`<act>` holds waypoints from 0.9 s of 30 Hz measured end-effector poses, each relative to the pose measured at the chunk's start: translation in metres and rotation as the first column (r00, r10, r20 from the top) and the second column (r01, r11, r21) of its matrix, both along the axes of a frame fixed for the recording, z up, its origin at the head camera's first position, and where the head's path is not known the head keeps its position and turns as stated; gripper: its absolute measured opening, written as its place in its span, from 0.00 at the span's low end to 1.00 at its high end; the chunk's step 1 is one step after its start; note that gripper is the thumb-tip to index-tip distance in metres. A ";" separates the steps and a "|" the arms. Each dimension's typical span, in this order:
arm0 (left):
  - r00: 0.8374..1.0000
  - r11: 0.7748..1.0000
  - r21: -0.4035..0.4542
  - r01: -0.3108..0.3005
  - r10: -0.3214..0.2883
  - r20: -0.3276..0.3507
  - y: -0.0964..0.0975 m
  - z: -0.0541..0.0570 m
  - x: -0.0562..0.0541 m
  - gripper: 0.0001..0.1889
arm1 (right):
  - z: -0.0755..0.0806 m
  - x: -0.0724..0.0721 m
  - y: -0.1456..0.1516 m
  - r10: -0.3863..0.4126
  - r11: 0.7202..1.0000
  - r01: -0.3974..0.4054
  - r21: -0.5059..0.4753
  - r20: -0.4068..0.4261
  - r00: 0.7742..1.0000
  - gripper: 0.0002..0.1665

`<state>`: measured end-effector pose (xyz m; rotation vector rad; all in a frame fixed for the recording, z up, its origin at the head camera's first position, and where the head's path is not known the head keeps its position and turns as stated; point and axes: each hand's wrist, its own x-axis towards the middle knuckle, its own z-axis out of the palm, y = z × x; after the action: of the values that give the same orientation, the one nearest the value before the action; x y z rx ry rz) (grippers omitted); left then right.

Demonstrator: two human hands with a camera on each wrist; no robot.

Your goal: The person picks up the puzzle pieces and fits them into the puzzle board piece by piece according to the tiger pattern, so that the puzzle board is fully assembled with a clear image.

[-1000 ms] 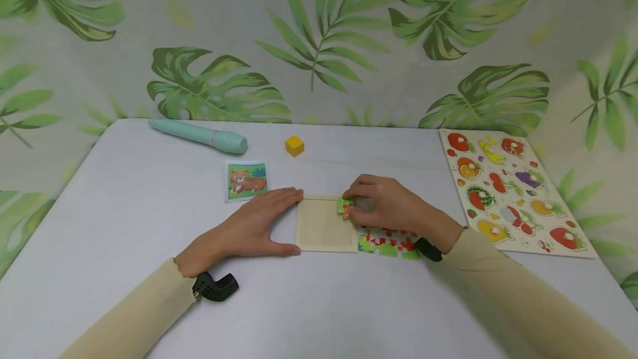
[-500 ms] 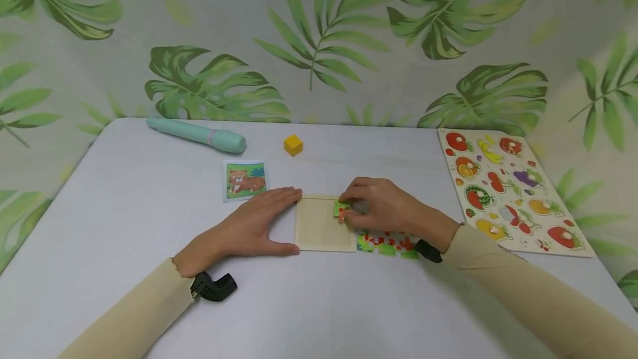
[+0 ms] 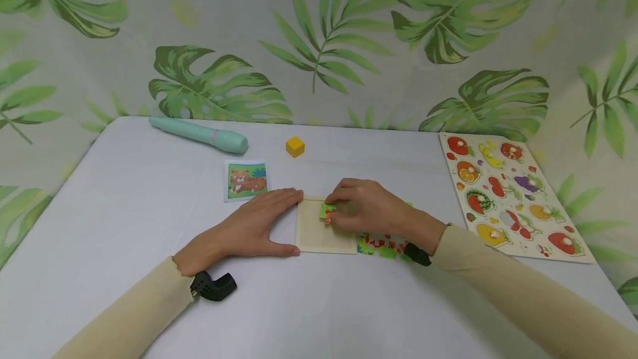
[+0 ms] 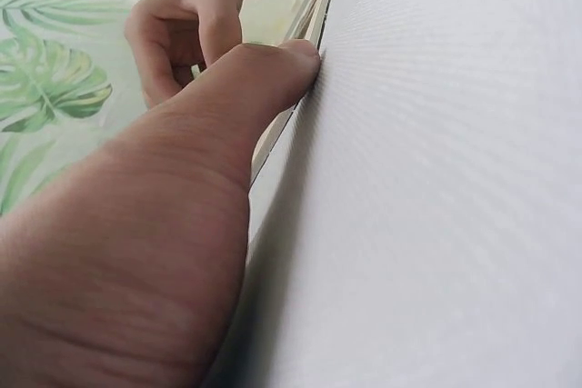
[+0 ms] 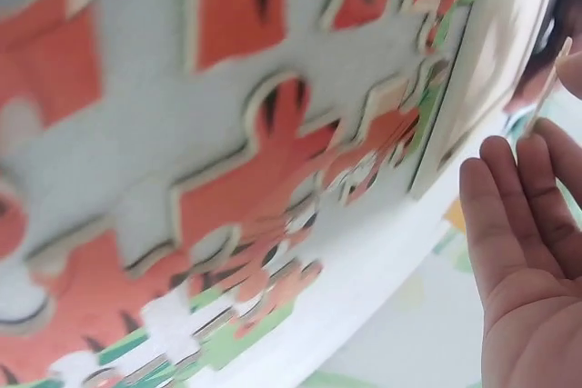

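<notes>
My right hand [image 3: 371, 206] pinches a green and orange jigsaw piece [image 3: 326, 211] between thumb and fingers, over the upper part of a shallow wooden puzzle tray [image 3: 319, 241]. In the right wrist view the piece [image 5: 549, 88] appears edge-on at the fingertips. My left hand [image 3: 249, 226] lies spread along the tray's left side, with fingertips at the upper left corner and thumb at the lower left one. Loose orange, striped jigsaw pieces [image 5: 273, 161] lie right of the tray, partly hidden under my right hand and wrist in the head view.
A tiger picture card [image 3: 246, 180] lies beyond my left hand. Farther back are a yellow cube [image 3: 295, 147] and a mint-green, stick-shaped object [image 3: 199, 133]. On the right lies a fruit knob-puzzle board [image 3: 513, 195]. Leaf-print cloth [image 3: 344, 32] hangs behind the white table [image 3: 279, 309].
My right hand has moved left with the jigsaw piece, from the tray's right edge to farther over its inside. My left hand stays at the tray's left side.
</notes>
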<state>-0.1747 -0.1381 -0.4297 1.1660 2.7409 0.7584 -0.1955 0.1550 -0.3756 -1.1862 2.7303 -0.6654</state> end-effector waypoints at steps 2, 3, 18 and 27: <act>1.000 1.000 0.000 0.003 -0.003 -0.005 -0.001 0.001 0.000 0.54 | 0.001 0.000 -0.005 0.001 1.000 -0.002 0.005 0.010 1.000 0.15; 1.000 1.000 0.000 0.003 -0.003 -0.008 -0.001 0.002 0.000 0.54 | 0.001 0.000 -0.007 0.000 1.000 -0.001 0.015 0.010 1.000 0.16; 1.000 1.000 0.027 0.009 -0.009 -0.016 0.000 0.001 0.000 0.54 | 0.000 -0.009 -0.015 -0.004 0.999 0.004 0.041 0.010 1.000 0.16; 1.000 1.000 0.027 0.014 -0.013 -0.013 -0.001 0.004 0.002 0.53 | 0.001 -0.013 -0.025 0.005 0.999 -0.006 0.040 0.034 0.999 0.16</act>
<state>-0.1730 -0.1386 -0.4256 1.1973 2.7385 0.7920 -0.2087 0.1297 -0.3750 -1.1620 2.6984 -0.6216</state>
